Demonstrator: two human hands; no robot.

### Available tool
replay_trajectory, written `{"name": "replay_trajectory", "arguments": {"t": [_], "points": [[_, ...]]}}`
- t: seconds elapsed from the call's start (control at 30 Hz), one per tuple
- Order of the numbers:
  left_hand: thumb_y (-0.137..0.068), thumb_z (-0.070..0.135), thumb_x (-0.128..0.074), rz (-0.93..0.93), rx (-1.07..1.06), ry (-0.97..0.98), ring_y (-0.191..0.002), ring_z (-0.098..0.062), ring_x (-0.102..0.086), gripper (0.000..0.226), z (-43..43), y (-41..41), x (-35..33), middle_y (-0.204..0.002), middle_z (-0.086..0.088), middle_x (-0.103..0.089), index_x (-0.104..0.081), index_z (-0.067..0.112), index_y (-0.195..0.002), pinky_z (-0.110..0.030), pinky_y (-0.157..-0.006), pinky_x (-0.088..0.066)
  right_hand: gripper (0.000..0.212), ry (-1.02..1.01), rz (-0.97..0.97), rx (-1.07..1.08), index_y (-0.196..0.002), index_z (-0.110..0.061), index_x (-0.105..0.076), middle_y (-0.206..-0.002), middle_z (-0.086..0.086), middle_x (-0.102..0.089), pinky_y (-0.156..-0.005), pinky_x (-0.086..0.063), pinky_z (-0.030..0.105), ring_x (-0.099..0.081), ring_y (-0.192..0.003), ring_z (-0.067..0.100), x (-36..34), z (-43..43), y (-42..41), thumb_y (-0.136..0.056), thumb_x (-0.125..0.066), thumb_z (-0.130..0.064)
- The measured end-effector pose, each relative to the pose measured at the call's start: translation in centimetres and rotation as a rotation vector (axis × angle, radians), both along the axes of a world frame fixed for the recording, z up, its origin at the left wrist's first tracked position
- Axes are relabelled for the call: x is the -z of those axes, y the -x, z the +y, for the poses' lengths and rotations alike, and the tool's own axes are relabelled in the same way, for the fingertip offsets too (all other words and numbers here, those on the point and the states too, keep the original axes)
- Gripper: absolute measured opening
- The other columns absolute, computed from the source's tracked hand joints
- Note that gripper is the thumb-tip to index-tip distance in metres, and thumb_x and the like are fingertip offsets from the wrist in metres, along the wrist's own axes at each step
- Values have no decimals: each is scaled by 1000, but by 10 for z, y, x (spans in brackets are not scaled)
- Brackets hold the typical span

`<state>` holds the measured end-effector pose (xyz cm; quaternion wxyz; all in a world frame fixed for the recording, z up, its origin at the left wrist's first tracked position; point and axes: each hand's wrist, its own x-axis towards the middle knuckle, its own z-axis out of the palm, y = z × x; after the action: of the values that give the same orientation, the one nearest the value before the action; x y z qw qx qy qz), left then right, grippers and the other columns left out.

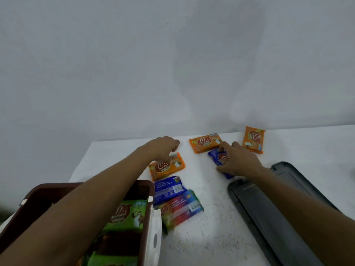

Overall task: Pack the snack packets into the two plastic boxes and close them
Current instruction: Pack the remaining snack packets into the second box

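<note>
My left hand (163,148) reaches over the brown box (148,187) and its curled fingers touch the top edge of an orange packet (169,167). My right hand (237,160) grips a blue packet (216,154) between fingers and thumb on the white table. Two more orange packets lie at the back, one (204,143) flat and one (253,139) turned upright. A blue packet (169,189) and a rainbow-coloured packet (180,209) lie beside the brown box. Green packets (126,214) sit inside that box.
A dark grey lid (269,217) lies on the table (207,237) under my right forearm. A white latch (153,239) hangs on the brown box's right wall. A plain white wall rises behind the table's far edge.
</note>
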<state>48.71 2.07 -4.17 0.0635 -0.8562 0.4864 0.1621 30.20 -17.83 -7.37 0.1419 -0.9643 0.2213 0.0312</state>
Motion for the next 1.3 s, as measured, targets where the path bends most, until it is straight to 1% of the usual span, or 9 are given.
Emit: {"name": "replay_trajectory", "arguments": {"t": [0.13,0.4,0.5,0.67,0.83,0.9,0.97,1.1,1.3], "points": [[-64,46,-85,245,80,-121,-75,-12,-50,53,-3,21,-5,-87,10,-53,-46,18,-87,-31,-65,-44,66,6,-4,-12,-125,-33,-41,-117,3,-50,-77,-52,35,-55,-103,22,-1,0,0,-72,-72,-57],[-73,53,-75,-114,202,-22,-84,-14,-52,51,-9,22,-8,-98,5,-54,-44,22,-100,-31,-67,-42,69,-4,-9,0,-129,-32,-40,-123,3,-49,-81,-54,36,-54,-109,22,1,1,1,-73,-72,-57],[-79,59,-67,-55,143,28,-85,-14,-52,50,-11,28,-7,-107,1,-59,-46,21,-104,-32,-69,-44,69,1,-4,-4,-130,-32,-40,-123,3,-50,-79,-52,33,-55,-109,21,-1,1,3,-74,-72,-57],[-62,78,-67,-69,105,-305,-92,-20,-51,87,-16,47,-5,-107,-5,-55,-47,16,-120,-34,-75,-43,69,9,6,-7,-130,-31,-40,-123,3,-53,-77,-52,31,-56,-107,21,-4,2,3,-74,-72,-56],[-80,59,-64,14,1,-296,-88,-23,-60,54,-22,38,-14,-100,-7,-56,-50,14,-105,-34,-75,-51,61,-64,8,20,-130,-25,-46,-119,4,-61,-77,-55,32,-60,-97,18,-12,2,5,-79,-68,-51],[-88,50,-59,77,-60,-215,-90,-24,-63,39,-20,30,-23,-106,-9,-62,-51,15,-104,-33,-78,-53,48,-143,-16,58,-126,-20,-51,-111,7,-63,-72,-54,33,-61,-88,20,-18,2,4,-87,-58,-48],[-95,36,-56,250,-185,-70,-100,-24,-65,37,-13,23,-29,-122,-11,-62,-52,11,-122,-32,-80,-55,33,-335,-62,136,-112,-11,-56,-105,16,-64,-64,-46,30,-61,-86,30,-26,4,3,-98,-43,-38],[-101,27,-47,636,-395,280,-94,-18,-67,27,4,24,-46,-115,-4,-64,-48,14,-124,-29,-75,-57,30,-1043,-152,326,-113,-3,-57,-99,21,-72,-65,-58,37,-71,-88,38,-46,17,11,-99,-49,-28],[-95,41,-55,631,-378,619,-78,-15,-70,32,60,37,-96,-102,-4,-71,-59,18,-117,-20,-59,-54,25,-1058,-281,84,-114,-6,-63,-96,18,-74,-66,-58,38,-72,-80,33,-88,65,19,-97,-57,-24]]}}
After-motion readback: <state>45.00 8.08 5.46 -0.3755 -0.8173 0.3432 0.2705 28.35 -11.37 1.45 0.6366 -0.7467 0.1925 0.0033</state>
